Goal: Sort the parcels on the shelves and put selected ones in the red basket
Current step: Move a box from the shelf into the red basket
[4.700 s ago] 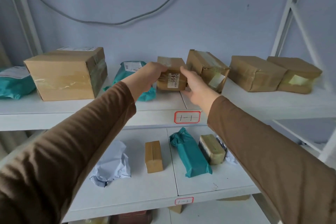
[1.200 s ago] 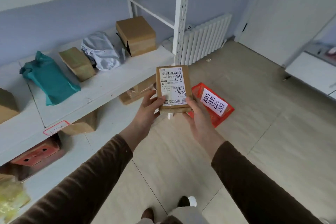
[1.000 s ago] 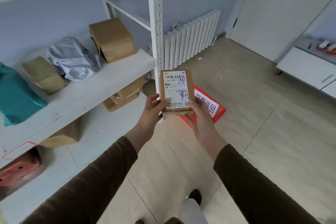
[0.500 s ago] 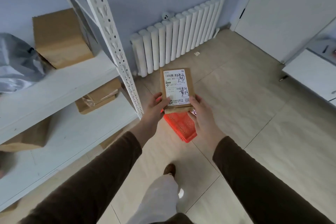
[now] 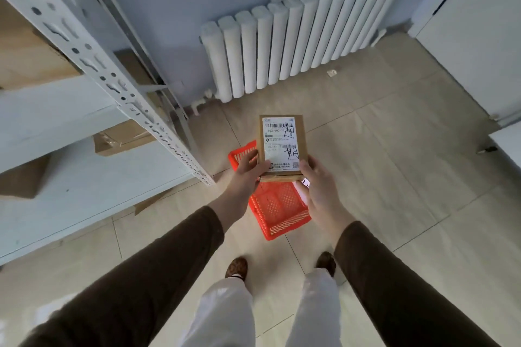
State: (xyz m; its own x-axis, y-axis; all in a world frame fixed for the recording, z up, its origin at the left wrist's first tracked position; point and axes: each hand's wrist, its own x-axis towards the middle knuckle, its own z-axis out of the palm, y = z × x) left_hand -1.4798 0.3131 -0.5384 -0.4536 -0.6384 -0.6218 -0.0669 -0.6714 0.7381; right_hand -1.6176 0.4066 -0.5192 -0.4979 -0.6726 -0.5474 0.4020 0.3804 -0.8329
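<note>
Person stands over the red basket (image 5: 282, 207), which sits on the tiled floor (image 5: 394, 177) just off the near corner of the shelving unit (image 5: 118, 87). Both hands hold one small cardboard parcel (image 5: 282, 146), label up, directly above the basket's far end: left hand (image 5: 246, 170) pinches the lower left edge, right hand (image 5: 320, 186) the lower right, each grip closed on the box. Parcel is well above the basket, not yet inside. The visible part of the basket looks empty. Other cardboard boxes (image 5: 124, 135) lie on the lower shelves. Risks, as I judge them: a drop from this height could bounce the parcel off the basket rim onto the floor, since it hangs over the far end rather than the middle; releasing one grip before the other would tip it sideways. Basket is light plastic mesh and may slide or tip if struck on an edge. Lowering before letting go would reduce both.
</note>
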